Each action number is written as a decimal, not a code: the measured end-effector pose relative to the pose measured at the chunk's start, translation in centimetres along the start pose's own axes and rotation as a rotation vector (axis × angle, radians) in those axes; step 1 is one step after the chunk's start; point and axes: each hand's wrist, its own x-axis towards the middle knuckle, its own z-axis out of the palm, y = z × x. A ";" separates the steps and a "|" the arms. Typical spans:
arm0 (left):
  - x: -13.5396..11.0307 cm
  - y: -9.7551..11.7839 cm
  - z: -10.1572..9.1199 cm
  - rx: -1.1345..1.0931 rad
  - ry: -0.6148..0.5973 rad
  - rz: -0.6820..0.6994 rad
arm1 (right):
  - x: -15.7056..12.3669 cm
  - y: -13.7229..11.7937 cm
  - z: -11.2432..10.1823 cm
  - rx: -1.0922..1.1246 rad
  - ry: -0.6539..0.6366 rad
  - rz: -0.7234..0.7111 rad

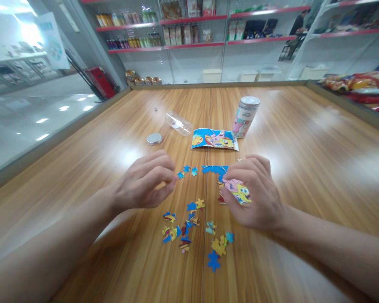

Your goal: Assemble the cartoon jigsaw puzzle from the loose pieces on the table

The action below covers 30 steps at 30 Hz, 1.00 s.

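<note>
My left hand (pixel 150 179) is closed, its thumb and index fingertips together beside a few loose blue puzzle pieces (pixel 186 168). Whether a small piece sits in that pinch is hidden. Over the partly joined jigsaw puzzle (pixel 240 191), with its pink and yellow cartoon figures, hovers my right hand (pixel 252 189). Its fingers are bent, the thumb stands a little apart from them, and no piece shows between. The hand covers the puzzle's right part. Nearer to me lie several loose pieces, among them a yellow one (pixel 220 245) and a dark blue one (pixel 214 261).
A picture sheet (pixel 214 139) lies beyond the puzzle, touching or close to an upright printed can (pixel 245 117). Left of it are a clear plastic jar (pixel 178 123) on its side and a silver lid (pixel 154 138). Stocked shelves (pixel 192 19) stand behind the wooden table (pixel 97 139).
</note>
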 end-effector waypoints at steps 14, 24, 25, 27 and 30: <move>-0.3 0.9 1.0 0.026 -0.379 -0.045 | -1.4 0.6 -0.2 0.160 -0.106 -0.234; 0.3 1.6 1.3 -0.175 -0.595 -0.102 | -1.2 0.4 -0.2 0.203 -0.108 -0.261; 0.2 1.5 1.4 -0.186 -0.591 -0.108 | -1.2 0.4 -0.2 0.198 -0.112 -0.259; 0.1 1.4 1.5 -0.190 -0.589 -0.113 | -1.3 0.4 -0.1 0.185 -0.124 -0.250; 0.0 1.3 1.5 -0.184 -0.592 -0.116 | -1.2 0.5 -0.1 0.160 -0.146 -0.235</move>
